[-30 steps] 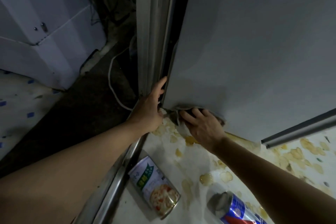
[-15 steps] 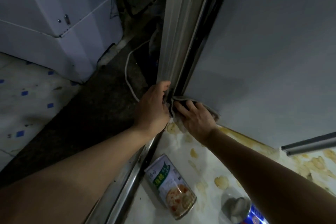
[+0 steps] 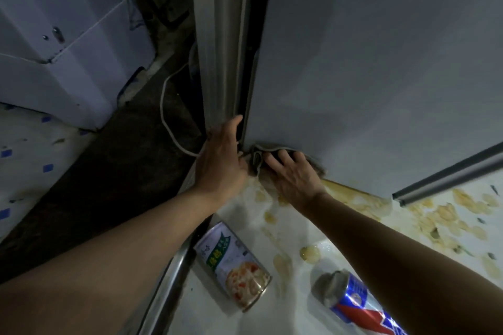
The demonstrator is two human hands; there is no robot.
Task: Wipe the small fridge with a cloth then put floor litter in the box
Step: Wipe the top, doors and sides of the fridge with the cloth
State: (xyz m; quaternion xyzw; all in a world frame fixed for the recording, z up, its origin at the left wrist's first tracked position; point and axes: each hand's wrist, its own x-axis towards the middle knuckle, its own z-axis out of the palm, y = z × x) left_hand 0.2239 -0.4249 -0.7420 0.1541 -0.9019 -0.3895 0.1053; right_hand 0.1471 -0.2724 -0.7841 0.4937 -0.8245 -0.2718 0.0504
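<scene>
**Two hands at the fridge's bottom corner**

Two hands meet low in my head view, at the lower left corner of the pale grey, flat-fronted small fridge door (image 3: 381, 62). My left hand (image 3: 221, 163) lies flat against the edge of the door, fingers straight and together, thumb pointing up along the dark seal; it grips nothing. My right hand (image 3: 292, 179) has its fingers spread and pressed onto the crumpled grey cloth (image 3: 258, 156), which is bunched against the door's bottom edge just at the corner, touching the fridge. The fingertips disappear into shadow under the door, so I cannot tell how far they curl.

On the white floor (image 3: 299, 226), near my forearms, two pieces of litter lie on their sides: a white tin can with a green label and a food picture (image 3: 231, 261), and to its right a blue, red and white drink can (image 3: 353, 302). They are apart from each other. Yellowish spilled patches (image 3: 446, 215) are scattered over the floor below the door.

To the left, a white cable (image 3: 166, 117) runs over the dark floor strip beside a pale lilac cabinet (image 3: 68, 62).
</scene>
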